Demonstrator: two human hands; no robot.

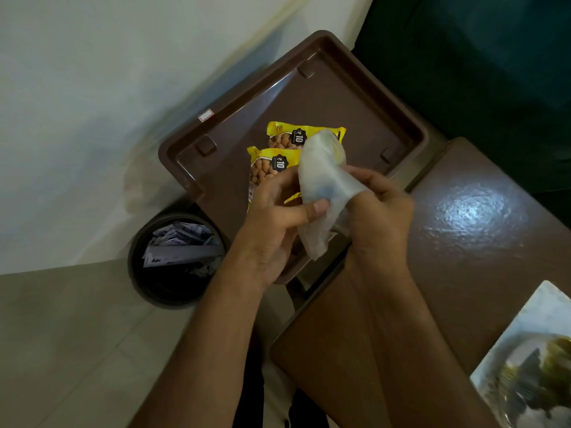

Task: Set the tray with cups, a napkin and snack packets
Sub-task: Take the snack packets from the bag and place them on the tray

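Head view, looking steeply down: a dark brown rectangular plastic tray (222, 118) with a raised rim sits on the edge of a brown glossy counter (463, 242) and overhangs it toward the floor. Two yellow snack packets printed with peanuts and a black "10" badge lie flat on the tray floor, the farther packet (287, 134) just beside the nearer packet (268, 163), their edges touching or slightly overlapping. No cups are visible on the tray or elsewhere in frame. Both hands hover over the near side of the tray, closed on one translucent white object (318, 180), thin and crumpled, long and roughly tubular; whether this is the napkin, a plastic sleeve or a stack of thin cups cannot be told. Left hand (275, 220) pinches its lower part between thumb and fingers; right hand (377, 208) wraps its side, fingers curled. Below the tray stands a round dark waste bin (139, 264) holding crumpled paper. A white plate (506, 344) with something dark green on it sits at the near right of the counter, blurred. Judgement: snack-packet step looks done; step in hand is preparing the white item, probably unfolding or separating it. Next move calls for laying it on a bare part of the tray clear of the packets, with space left for cups. Risk: the overhanging tray may tip if pressed on its outer side.
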